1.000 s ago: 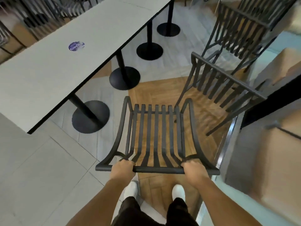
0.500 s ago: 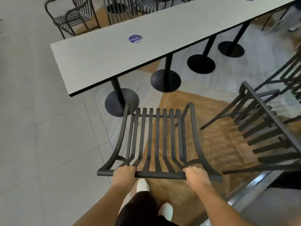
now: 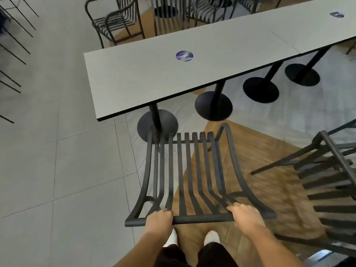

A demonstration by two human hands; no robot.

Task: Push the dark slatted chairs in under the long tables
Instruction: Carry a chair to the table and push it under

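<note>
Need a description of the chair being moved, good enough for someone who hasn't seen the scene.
Find the long grey table with the round blue sticker. In front of its near end stands a dark slatted chair, its front edge by the endmost black pedestal base. Unlike the other chairs nearby, both hands, left hand and right hand, hold its top rail.

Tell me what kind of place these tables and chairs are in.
Probably a cafe or food-court dining area: a long pale table on black pedestal bases, a round branded sticker on its top, and many matching dark slatted chairs.
</note>
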